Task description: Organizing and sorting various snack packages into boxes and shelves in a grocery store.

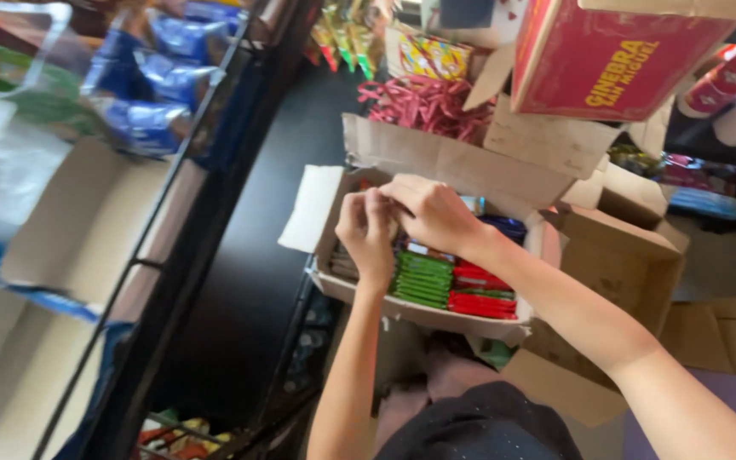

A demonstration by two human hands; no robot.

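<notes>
Cardboard, brown and open-topped, the box (347,285) holds flat green packets (422,279) and red packets (480,298) in two stacks; light and slippery, probably best pinched by the edges. Both the left hand (368,230) and right hand (430,213) meet above them, fingers pinched together; on what, I cannot tell.

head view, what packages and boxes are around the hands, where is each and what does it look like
Open box: under both hands, brown cardboard, flaps up.
Green packs: in that box, flat stack.
Red packs: beside the green ones, flat stack.
Red carton: top right, yellow lettering.
Blue packets: top left shelf, blurred.
Left hand and right hand: together over the box.
</notes>
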